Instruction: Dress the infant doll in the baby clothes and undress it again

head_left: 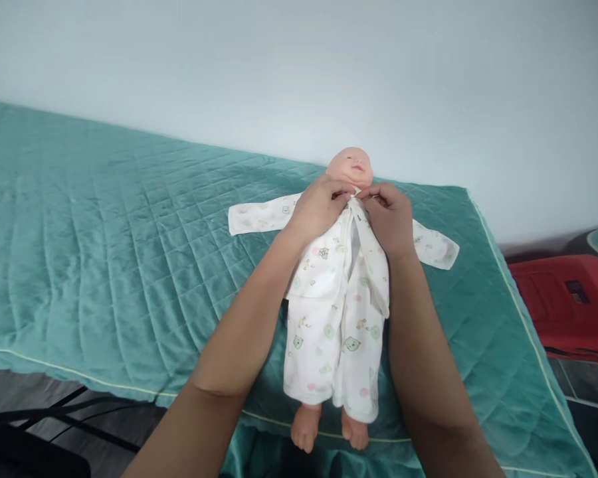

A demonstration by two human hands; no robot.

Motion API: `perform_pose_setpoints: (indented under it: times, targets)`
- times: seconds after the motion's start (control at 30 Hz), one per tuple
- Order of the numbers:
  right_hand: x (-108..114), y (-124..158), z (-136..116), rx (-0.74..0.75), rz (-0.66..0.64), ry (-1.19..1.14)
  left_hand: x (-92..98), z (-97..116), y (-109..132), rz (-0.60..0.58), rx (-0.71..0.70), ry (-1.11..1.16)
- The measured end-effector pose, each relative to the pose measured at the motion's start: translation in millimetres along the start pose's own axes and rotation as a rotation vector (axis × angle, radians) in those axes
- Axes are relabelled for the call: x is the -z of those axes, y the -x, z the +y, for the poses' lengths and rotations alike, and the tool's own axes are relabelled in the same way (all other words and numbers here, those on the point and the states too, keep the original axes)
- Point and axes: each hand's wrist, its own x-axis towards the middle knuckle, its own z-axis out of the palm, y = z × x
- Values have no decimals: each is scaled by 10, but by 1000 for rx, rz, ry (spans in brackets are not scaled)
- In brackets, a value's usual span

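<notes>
Quilted green bedding [129, 265] stretches beneath a pale wall [279, 73] in the head view, with a red object [568, 302] towards three o'clock. Just off centre, towards five o'clock, a doll [349, 164] lies face up along the twelve-to-six line, dressed in a white printed jacket [319, 265] and matching trousers [311, 352]. At its neck, the left hand [321, 207] from nine o'clock and the right hand [393, 216] from three, fingers drawn narrow, pinch the jacket's front, which parts below.

No lettering can be read. A small dark label [578, 292] on the red plastic object [542, 289] is too blurred to make out; the prints on the white baby jacket [319, 272] give no legible words.
</notes>
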Motion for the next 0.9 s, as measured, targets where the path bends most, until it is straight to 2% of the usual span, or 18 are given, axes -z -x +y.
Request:
perform_pose_setpoints:
  times: [0.1,0.23,0.33,0.4,0.5,0.6,0.8,0.9]
  targets:
    - [16,25,-14,65,9,36,-7,-1,-1,2,0,-19]
    - [58,85,-35,79,-20,92,-20,13,35,52,-12,29]
    - [104,199,-83,87,-36,126,-4,70,131,111,19,106]
    - [133,326,-153,97,1,147,22,126,228,115,38,158]
    - [153,547,-298,105,70,186,70,192,375,70,39,212]
    - [154,683,-423,89,29,274,114,214,467,27,14,192]
    - [171,622,-514,1,-113,440,210,196,473,-117,-1,163]
    - [174,603,-561,-14,-145,529,219,207,471,-126,12,189]
